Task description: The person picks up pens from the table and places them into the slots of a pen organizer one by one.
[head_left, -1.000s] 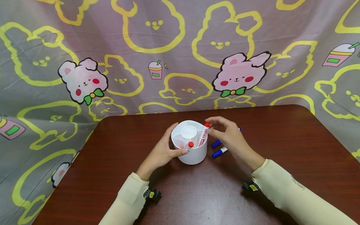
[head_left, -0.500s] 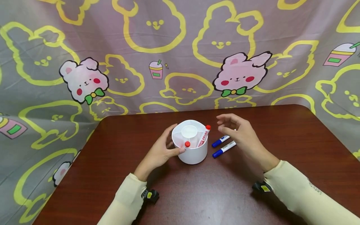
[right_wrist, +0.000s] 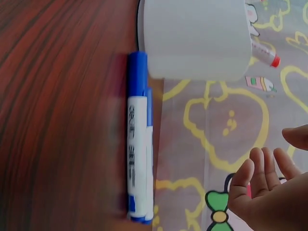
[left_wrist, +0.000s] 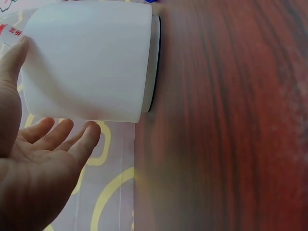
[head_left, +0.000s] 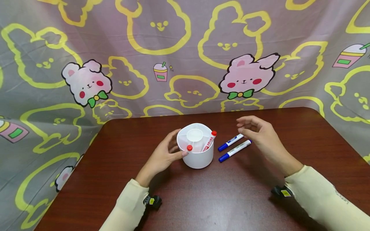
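Observation:
A white round pen holder with compartments stands on the table. My left hand holds it from the left, fingers along its side and thumb at the front rim. One red-capped marker leans in the holder's right compartment. Near my left thumb, the red cap of another marker pokes above the rim; its lower part is hidden. My right hand hovers with loosely bent fingers, holding nothing. Close by its left side lie two blue-capped markers on the table, side by side.
The dark brown wooden table reaches back to a curtain printed with cartoon animals. A small black camera is strapped to each wrist.
My right hand has let go of the red-capped marker in the right compartment and moved off to the right. The other red cap has shifted slightly left beside my left thumb.

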The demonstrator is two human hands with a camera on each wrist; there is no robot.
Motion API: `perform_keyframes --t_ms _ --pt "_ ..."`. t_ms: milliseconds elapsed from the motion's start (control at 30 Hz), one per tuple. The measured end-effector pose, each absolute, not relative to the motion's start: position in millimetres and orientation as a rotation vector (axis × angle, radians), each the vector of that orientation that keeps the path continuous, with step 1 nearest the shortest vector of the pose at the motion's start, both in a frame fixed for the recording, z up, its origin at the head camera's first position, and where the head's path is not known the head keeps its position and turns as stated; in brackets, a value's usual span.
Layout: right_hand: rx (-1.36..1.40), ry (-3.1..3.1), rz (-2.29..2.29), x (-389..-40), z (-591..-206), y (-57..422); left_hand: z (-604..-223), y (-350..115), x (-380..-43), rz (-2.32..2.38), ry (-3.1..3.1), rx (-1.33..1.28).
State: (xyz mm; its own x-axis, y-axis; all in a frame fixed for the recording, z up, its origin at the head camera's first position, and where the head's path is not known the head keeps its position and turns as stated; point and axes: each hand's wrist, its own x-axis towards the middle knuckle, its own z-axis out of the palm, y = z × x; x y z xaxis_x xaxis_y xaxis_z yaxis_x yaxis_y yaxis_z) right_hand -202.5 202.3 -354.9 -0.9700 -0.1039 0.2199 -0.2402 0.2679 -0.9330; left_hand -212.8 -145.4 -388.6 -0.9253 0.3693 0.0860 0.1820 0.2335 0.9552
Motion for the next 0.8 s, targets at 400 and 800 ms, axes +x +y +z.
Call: perform_keyframes --t_ms 400,800 --pt "0.281 -2.426 1.836 -206 -369 231 -390 -145 -213 1.806 2.260 0.546" --pt "0.152 -2.514 1.988 -215 -376 250 -391 -140 -216 1.751 2.352 0.592"
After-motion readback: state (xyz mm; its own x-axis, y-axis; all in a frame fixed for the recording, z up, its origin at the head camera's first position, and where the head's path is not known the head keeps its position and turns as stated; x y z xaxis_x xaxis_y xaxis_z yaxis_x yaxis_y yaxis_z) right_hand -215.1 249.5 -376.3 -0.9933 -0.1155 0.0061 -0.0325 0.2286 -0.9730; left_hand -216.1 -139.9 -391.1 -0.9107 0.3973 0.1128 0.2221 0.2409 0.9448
